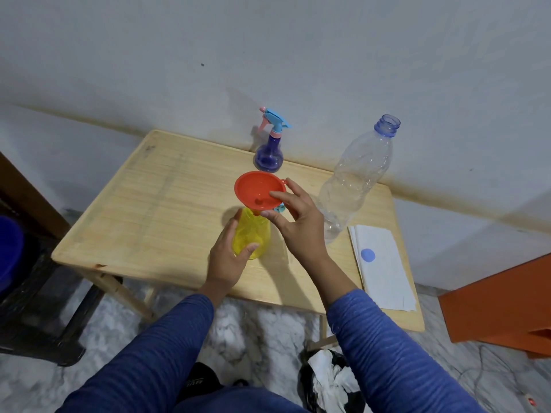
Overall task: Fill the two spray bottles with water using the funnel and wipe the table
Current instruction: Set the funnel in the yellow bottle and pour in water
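The right hand (293, 222) pinches the rim of the red funnel (258, 194) between the thumb and the index finger; the other fingers are spread and loose. The funnel sits with its spout in the neck of the yellow spray bottle (252, 234), which has no spray head on it. The left hand (229, 257) holds this bottle from the left side, with the fingers and thumb curved around its body. The bottle stands upright near the middle of the wooden table (143, 210), a little toward the front edge.

Near the back edge stands the purple spray bottle (269, 155), with its blue and pink spray head on. A large clear plastic bottle (356, 180) without cap stands toward the right edge, just beside the right hand. At the front right corner lies a folded white paper towel (384, 275), and a blue cap (368, 256) lies on it.
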A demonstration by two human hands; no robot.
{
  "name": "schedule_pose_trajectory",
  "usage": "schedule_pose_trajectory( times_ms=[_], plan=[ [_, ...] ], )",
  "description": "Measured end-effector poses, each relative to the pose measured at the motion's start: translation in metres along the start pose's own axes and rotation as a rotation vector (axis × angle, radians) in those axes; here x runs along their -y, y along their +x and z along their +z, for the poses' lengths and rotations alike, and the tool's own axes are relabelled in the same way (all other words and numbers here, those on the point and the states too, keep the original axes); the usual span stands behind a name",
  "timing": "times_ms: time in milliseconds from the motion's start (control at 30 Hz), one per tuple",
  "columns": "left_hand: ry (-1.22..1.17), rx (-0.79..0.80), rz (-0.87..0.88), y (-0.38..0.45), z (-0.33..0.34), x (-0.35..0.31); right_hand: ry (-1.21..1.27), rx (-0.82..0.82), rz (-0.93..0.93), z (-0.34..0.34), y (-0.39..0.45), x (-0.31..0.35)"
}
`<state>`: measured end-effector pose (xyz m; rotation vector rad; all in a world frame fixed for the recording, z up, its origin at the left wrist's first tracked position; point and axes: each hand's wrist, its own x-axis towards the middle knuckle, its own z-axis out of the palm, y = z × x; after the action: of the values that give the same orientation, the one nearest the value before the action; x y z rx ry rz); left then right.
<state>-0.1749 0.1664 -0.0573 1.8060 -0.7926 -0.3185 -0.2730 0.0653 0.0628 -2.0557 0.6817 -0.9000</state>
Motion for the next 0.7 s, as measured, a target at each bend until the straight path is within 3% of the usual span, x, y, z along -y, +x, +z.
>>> schedule_pose_trajectory(
  times_ms=[700],
  plan=[
    [-0.011,-0.026,0.012,-0.002,-0.003,-0.010,0.053,-0.073,-0.020,0.004,0.004,-0.004]
  ],
)
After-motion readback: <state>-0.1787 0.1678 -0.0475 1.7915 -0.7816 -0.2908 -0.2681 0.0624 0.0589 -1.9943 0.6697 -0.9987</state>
